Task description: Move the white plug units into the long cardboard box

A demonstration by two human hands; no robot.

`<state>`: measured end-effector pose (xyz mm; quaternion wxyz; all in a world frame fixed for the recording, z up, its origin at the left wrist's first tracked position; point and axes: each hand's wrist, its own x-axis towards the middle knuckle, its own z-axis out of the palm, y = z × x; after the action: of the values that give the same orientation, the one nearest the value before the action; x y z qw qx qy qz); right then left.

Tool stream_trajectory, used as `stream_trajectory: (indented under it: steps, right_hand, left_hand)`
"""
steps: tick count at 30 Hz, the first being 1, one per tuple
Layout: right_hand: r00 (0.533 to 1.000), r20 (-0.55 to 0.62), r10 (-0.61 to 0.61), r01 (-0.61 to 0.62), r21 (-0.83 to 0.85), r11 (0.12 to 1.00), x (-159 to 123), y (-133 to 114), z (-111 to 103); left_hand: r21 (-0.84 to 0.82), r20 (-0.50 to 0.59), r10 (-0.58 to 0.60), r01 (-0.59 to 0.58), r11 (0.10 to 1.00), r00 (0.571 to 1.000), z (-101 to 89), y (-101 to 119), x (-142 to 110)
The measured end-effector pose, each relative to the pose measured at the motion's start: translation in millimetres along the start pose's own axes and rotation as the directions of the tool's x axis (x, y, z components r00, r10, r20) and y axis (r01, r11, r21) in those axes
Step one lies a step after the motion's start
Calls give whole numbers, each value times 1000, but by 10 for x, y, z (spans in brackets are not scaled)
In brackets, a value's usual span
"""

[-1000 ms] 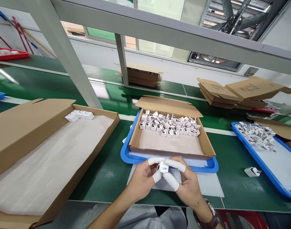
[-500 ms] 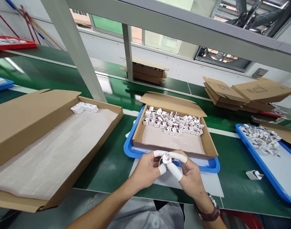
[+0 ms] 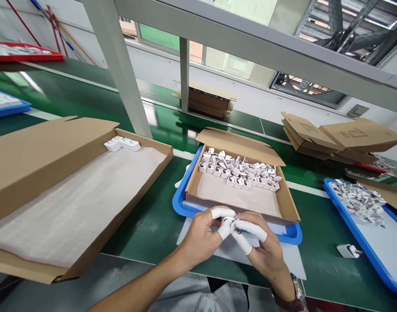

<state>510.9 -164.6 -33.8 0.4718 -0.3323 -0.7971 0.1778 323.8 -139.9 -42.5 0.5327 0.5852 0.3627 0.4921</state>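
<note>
Both hands meet over the near edge of the middle cardboard box, with white covers on thumbs and fingertips. My left hand is closed, pinching a small white plug adapter between thumb and forefinger. My right hand grips the same adapter from the other side, and the fingers hide most of it. Just beyond, the open cardboard box holds rows of white adapter housings with thin wires and loose lids. That box rests in a blue tray. White paper lies under the tray's near side.
At left, a larger lined cardboard box holds a few white adapters in its far corner. A lone white housing lies near the right blue tray, which holds many small white parts. A metal post rises behind.
The adapter has turned in my fingers, so its prongs no longer face the camera. My right fingers have shifted on it. The whole view has swung slightly left.
</note>
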Motion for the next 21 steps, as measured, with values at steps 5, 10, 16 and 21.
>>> stream_trajectory:
  steps: [5,10,16,21]
  right_hand:
    - [999,-12,-41,41,-20,999,-28,9,-2]
    - [998,-2,-56,56,-41,998,-42,4,13]
    - [998,-28,-53,49,-109,993,-62,-4,-39]
    - [998,11,-68,69,-180,981,-83,-32,-17]
  left_hand:
    - [-81,6,-13,14,997,1000,15,51,-8]
    - [-125,-22,-91,87,988,996,-18,103,6]
    - [-326,183,-198,249,912,963,-173,143,-7]
    - [-420,125,-175,211,883,977,-145,107,-14]
